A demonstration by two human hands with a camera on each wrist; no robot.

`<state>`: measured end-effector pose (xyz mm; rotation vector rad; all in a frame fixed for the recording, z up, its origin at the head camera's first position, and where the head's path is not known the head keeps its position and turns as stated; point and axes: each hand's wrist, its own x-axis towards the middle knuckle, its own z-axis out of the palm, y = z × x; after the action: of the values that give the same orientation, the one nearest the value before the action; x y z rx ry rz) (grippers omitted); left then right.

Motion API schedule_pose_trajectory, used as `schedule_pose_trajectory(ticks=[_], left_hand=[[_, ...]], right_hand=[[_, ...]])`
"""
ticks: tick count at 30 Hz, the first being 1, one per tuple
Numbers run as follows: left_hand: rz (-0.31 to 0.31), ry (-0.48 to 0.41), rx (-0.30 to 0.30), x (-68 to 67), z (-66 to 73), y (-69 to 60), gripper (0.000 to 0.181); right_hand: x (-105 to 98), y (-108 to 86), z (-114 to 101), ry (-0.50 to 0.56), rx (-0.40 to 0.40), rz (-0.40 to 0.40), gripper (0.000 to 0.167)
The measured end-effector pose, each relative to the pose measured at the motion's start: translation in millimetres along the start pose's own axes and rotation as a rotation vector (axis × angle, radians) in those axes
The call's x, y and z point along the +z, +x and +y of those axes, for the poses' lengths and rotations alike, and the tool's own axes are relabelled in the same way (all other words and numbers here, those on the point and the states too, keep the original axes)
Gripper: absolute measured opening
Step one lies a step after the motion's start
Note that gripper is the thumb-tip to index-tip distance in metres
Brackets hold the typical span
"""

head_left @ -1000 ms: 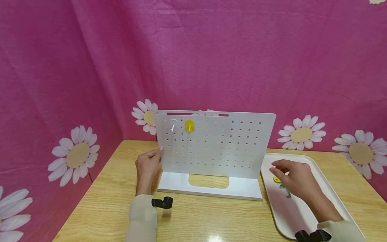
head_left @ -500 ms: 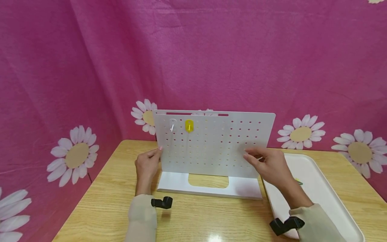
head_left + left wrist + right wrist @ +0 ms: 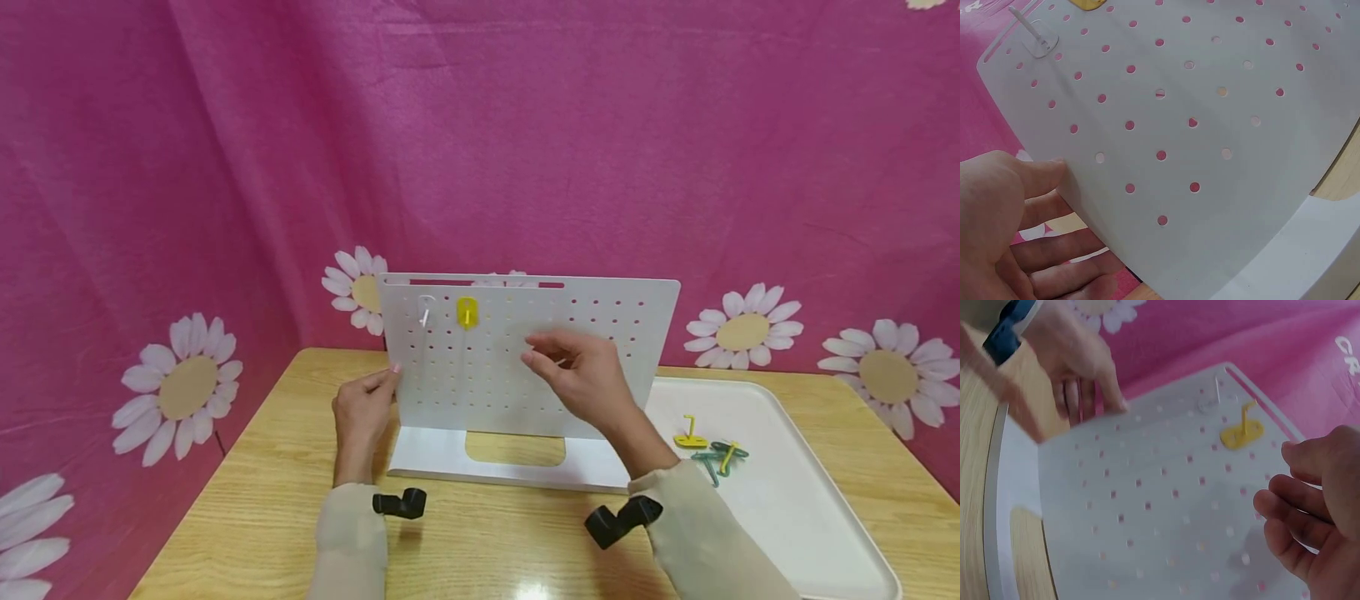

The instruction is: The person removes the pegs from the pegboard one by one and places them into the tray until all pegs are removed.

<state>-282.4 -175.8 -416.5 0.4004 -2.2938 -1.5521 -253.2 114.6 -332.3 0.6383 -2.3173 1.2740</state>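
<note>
A white pegboard (image 3: 450, 418) stands upright on its base. My left hand (image 3: 363, 412) grips its left edge, with the thumb on the front face and the fingers behind, as the left wrist view shows. Near the board's top left hang a clear hook (image 3: 426, 310) and, to its right, a yellow hook (image 3: 467, 312). My right hand (image 3: 588, 375) is in front of the board, right of the yellow hook. In the right wrist view a gap shows between its thumb and loosely bent fingers (image 3: 1297, 494), and nothing is seen in it.
A white tray (image 3: 795, 533) lies on the wooden table (image 3: 480, 550) right of the board. In it are an upright yellow hook (image 3: 690, 439), another yellow hook (image 3: 727, 461) and green hooks (image 3: 707, 457). A pink flowered cloth (image 3: 525, 150) hangs behind.
My right hand has moved left from above the tray to the front of the board, uncovering the hooks in the tray. My left hand keeps its hold on the board's edge.
</note>
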Motion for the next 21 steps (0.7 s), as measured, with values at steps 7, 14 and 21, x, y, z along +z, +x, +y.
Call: schedule_pose_trajectory(ticks=[7, 14, 21], left_hand=[[-0.004, -0.006, -0.006, -1.2, 0.0, 0.3, 0.046], [0.004, -0.003, -0.015, -1.9, 0.0, -1.3, 0.044], [-0.008, -0.017, -0.031, 0.0, 0.4, -0.4, 0.045]], right_hand=[[30.1, 16.7, -16.0, 0.063, -0.051, 0.02, 0.022], [55.9, 29.5, -26.8, 0.117, -0.013, 0.033, 0.022], [69.2, 37.4, -31.0, 0.099, -0.011, 0.07, 0.019]])
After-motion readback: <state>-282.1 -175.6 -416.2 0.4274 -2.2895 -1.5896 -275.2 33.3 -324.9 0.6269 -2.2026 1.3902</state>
